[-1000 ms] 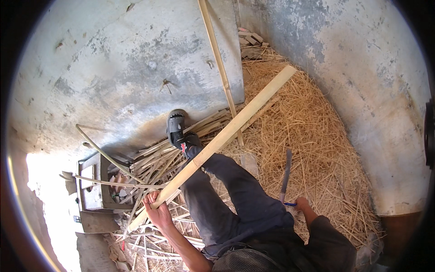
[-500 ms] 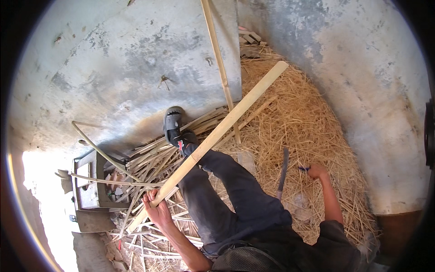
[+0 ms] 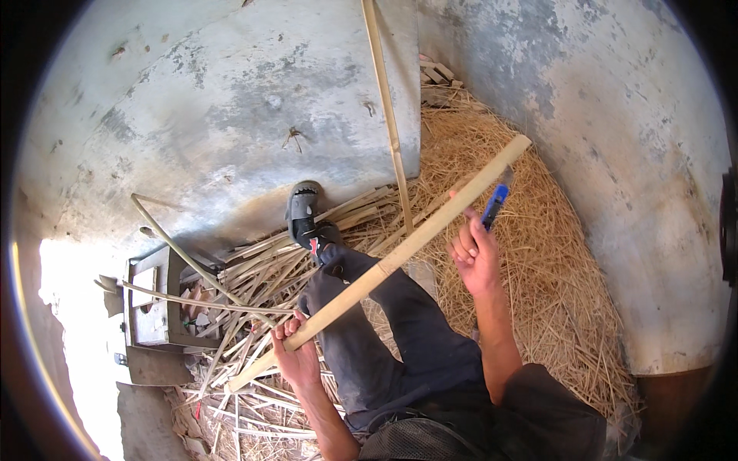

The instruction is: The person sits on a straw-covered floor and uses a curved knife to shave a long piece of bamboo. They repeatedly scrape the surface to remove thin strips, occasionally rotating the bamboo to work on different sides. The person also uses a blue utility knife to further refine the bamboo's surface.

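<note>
A long pale strip (image 3: 415, 243), which looks like split bamboo, lies slantwise across the middle of the frame. It goes from low on the left to high on the right, over the person's dark trousers (image 3: 350, 361).

The left hand (image 3: 298, 363), left of the lower middle, has its fingers curled tight around the strip near the low end. The right hand (image 3: 478, 269), right of the middle, grasps a small blue cutter (image 3: 495, 207), with the thumb next to it. One right finger reaches up to the strip, and a fingertip seems to peek out past its far edge. The cutter is very near the strip's high end, but I cannot tell if the blade touches it.

The step in hand looks like this: hold the strip still and bring the cutter close to it. I think the next move calls for a firm left hand, a steady blade, and right fingers out of the blade's way.

Dry straw (image 3: 538, 307) fills the right side. Thin sticks (image 3: 261, 269) lie in a messy heap left of the middle, by a boxy frame (image 3: 154, 326).
</note>
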`<state>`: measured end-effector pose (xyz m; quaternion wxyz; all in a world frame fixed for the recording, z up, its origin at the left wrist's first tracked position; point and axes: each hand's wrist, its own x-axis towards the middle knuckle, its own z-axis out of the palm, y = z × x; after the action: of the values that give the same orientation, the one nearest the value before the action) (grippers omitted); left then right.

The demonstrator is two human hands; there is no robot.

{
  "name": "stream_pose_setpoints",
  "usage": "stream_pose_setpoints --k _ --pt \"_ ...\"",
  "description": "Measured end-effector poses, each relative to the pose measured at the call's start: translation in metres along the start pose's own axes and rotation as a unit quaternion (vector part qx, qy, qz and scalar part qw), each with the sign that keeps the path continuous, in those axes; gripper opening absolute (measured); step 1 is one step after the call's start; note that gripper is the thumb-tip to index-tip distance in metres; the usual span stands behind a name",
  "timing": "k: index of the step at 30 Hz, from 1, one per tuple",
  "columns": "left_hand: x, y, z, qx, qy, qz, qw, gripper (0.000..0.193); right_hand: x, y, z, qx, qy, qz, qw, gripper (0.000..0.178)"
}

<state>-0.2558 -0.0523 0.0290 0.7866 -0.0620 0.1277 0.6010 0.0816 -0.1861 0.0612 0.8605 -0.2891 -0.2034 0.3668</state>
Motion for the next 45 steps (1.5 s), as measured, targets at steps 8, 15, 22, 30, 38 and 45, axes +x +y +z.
stream_pose_setpoints --k 8,15,22,30,38,45 --pt "-0.040 -0.003 0.014 0.313 -0.021 -0.124 0.941 0.053 0.020 0.002 0.025 0.008 0.077 -0.025 0.997 0.030" --pt "-0.052 0.023 0.041 0.799 -0.189 -0.199 0.535 0.059 0.036 -0.019 0.030 -0.086 0.191 -0.007 0.978 0.024" --pt "-0.008 -0.079 0.095 0.842 -0.381 0.235 0.302 0.048 0.043 -0.012 0.046 -0.105 0.186 -0.005 0.977 0.022" --pt "0.007 -0.087 0.097 0.855 -0.302 -0.134 0.399 0.040 0.021 -0.036 0.004 -0.245 0.011 -0.067 0.967 0.042" --pt "-0.035 -0.102 0.108 0.854 -0.256 -0.102 0.441 0.038 -0.043 -0.042 -0.010 -0.512 -0.074 -0.093 0.850 0.042" --pt "-0.045 -0.110 0.102 0.822 -0.257 -0.145 0.487 0.041 -0.054 -0.045 0.032 -0.627 -0.218 -0.128 0.737 0.034"
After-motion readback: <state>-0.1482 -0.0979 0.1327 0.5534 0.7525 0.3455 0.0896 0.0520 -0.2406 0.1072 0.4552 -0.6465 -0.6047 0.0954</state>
